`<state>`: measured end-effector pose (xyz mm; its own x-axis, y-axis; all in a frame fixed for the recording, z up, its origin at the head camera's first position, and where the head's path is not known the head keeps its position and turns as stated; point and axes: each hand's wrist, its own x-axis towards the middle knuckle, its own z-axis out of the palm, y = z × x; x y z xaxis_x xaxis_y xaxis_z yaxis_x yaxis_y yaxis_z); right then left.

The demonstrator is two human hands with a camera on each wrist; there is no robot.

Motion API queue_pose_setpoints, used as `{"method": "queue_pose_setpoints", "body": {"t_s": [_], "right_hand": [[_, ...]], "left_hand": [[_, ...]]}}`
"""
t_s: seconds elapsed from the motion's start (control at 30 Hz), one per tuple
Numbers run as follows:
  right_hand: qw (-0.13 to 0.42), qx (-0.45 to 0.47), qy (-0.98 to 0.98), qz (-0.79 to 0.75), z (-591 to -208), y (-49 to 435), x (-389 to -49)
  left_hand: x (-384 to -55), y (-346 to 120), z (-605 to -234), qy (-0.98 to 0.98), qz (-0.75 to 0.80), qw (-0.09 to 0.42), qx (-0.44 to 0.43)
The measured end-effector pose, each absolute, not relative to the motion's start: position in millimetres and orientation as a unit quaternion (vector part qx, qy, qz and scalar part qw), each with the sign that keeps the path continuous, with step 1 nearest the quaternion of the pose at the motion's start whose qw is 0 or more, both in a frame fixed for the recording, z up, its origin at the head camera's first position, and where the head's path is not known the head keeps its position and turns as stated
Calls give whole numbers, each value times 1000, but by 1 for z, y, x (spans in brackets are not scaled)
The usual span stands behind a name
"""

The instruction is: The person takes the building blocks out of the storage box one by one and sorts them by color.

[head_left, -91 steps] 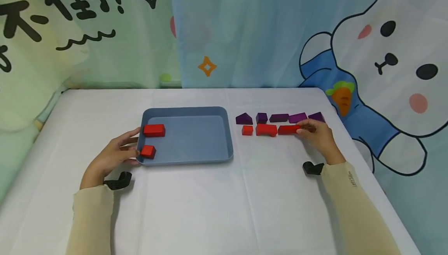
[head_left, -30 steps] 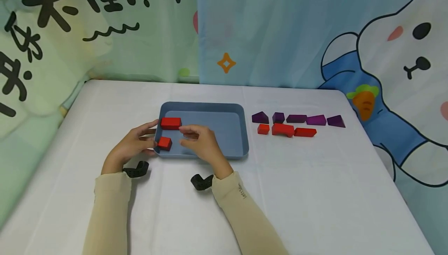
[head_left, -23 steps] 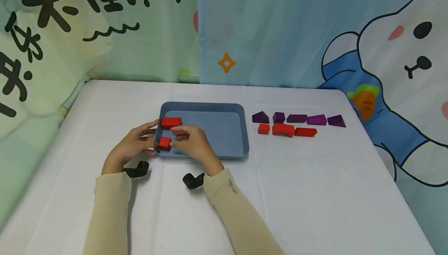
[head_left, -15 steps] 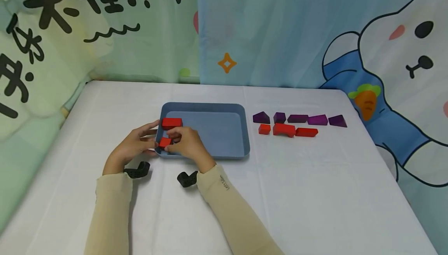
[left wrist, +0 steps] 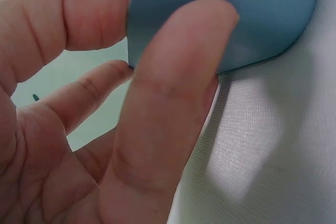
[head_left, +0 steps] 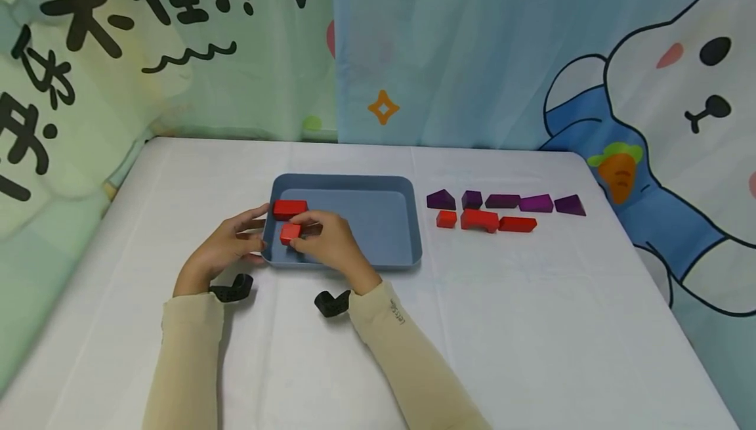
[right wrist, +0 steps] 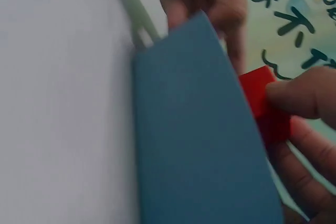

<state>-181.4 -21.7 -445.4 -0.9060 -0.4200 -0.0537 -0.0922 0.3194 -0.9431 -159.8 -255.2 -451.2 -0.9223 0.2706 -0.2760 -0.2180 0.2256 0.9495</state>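
Observation:
My right hand (head_left: 331,243) pinches a small red block (head_left: 289,234) between thumb and fingers, over the left part of a blue-grey tray (head_left: 372,220). That red block (right wrist: 254,92) shows above the tray wall in the right wrist view. Behind it in the tray lies a longer red block (head_left: 290,209), near the left wall. My left hand (head_left: 221,246) rests against the tray's left side, its fingers spread along the edge. In the left wrist view the thumb (left wrist: 173,87) lies flat on the tray's outer wall (left wrist: 262,19).
Right of the tray, several purple blocks (head_left: 502,201) stand in a row. In front of them are a small red block (head_left: 446,219), a notched red block (head_left: 480,220) and a long red block (head_left: 517,224). A white cloth (head_left: 531,325) covers the table; a printed curtain (head_left: 472,49) hangs behind.
My right hand came from the red row on the right to the tray, took hold of the small red block and shifted it right, away from the left wall. My left hand stays at the tray.

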Motion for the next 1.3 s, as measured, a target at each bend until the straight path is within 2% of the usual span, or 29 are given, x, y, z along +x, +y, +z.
{"method": "queue_pose_setpoints", "body": {"t_s": [0.37, 0.73, 1.03, 1.3], "right_hand": [[75, -160, 762, -623, -429, 63, -183], [26, -147, 817, -557, -414, 181, -199], [15, -143, 866, -479, -406, 274, -213], [42, -94, 912, -396, -398, 344, -220]], "left_hand": [[-157, -255, -450, 766, 611, 197, 16], [-153, -256, -452, 765, 615, 193, 13], [-152, -255, -453, 762, 617, 195, 18], [-152, -251, -452, 767, 611, 195, 24]]}}
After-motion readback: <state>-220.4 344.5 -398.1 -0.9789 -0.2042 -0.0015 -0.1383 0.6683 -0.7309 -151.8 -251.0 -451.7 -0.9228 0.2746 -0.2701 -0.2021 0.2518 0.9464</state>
